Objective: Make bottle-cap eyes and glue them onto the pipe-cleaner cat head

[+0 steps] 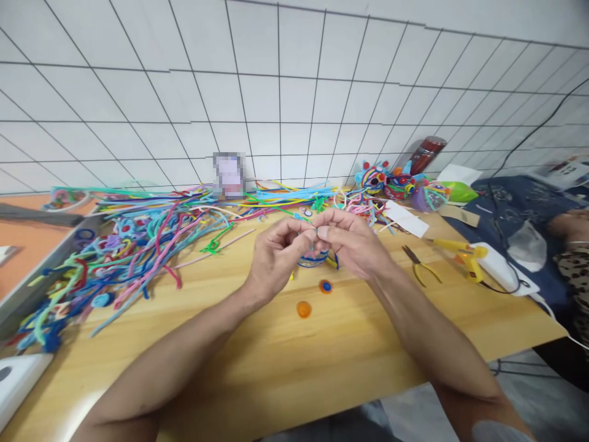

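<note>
Over the middle of the wooden table (257,368), my left hand (280,255) and my right hand (347,239) meet fingertip to fingertip. Both are closed in a pinch, thumbs against forefingers, on a thin green pipe cleaner (267,205) whose long end sticks out up and to the left. What lies right between the fingertips is too small to make out. Partly hidden below the hands is a blue and pink coiled piece (313,260). Nearer to me lie an orange disc with a blue centre (326,286) and a plain orange disc (304,309).
Pipe cleaners (151,245) are heaped at the left and along the wall. Pliers (421,267), a yellow glue gun (464,255) and a white power strip (501,270) lie right. Colourful figures (373,178) and a red flask (427,153) stand behind. Another person's arm (573,227) shows far right.
</note>
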Demonstrator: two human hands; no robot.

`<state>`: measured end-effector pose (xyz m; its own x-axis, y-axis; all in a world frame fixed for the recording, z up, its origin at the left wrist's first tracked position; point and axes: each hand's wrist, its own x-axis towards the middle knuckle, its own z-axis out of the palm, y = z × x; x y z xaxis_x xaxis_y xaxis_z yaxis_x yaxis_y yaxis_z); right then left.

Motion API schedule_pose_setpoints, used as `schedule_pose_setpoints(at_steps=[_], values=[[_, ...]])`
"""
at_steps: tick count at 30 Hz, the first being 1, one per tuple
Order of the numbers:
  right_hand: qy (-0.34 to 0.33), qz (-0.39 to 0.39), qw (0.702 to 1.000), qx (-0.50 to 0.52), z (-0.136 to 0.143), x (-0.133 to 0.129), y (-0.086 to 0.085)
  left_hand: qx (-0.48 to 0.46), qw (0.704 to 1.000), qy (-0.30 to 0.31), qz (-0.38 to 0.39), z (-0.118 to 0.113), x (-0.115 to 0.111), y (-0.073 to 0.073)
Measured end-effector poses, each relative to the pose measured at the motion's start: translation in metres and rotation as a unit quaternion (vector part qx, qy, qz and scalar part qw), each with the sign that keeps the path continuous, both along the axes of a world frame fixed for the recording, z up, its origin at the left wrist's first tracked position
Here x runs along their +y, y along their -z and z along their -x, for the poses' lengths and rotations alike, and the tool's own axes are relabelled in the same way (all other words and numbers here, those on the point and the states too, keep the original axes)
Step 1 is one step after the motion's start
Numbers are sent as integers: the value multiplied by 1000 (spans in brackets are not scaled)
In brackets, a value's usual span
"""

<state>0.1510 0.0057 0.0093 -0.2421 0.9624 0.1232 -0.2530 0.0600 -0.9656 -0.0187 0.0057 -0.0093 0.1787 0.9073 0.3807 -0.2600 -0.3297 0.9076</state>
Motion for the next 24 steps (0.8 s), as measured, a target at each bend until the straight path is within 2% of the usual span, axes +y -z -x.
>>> schedule_pose_setpoints(at_steps=[5,11,14,16,19,22,24], values=[[0,7,1000,16,0,-1,-1,-46,996,54,48,-2,0,-4],[-1,-11,1000,5,1,0,-1,-54,995,64,62,-3,1,-2],[0,-36,999,-40,-12,-2,-6,-44,995,59,67,-2,-3,-3],[43,-75,992,-91,-32,-6,-6,-36,995,58,69,-1,-7,-4],[124,-133,961,-210,-72,-14,7,-35,994,70,72,1,-13,-6],[108,-182,898,-386,-104,-19,41,-30,991,99,83,0,-19,-7],[79,-246,847,-464,-114,-17,69,-19,989,112,96,-2,-22,-6]])
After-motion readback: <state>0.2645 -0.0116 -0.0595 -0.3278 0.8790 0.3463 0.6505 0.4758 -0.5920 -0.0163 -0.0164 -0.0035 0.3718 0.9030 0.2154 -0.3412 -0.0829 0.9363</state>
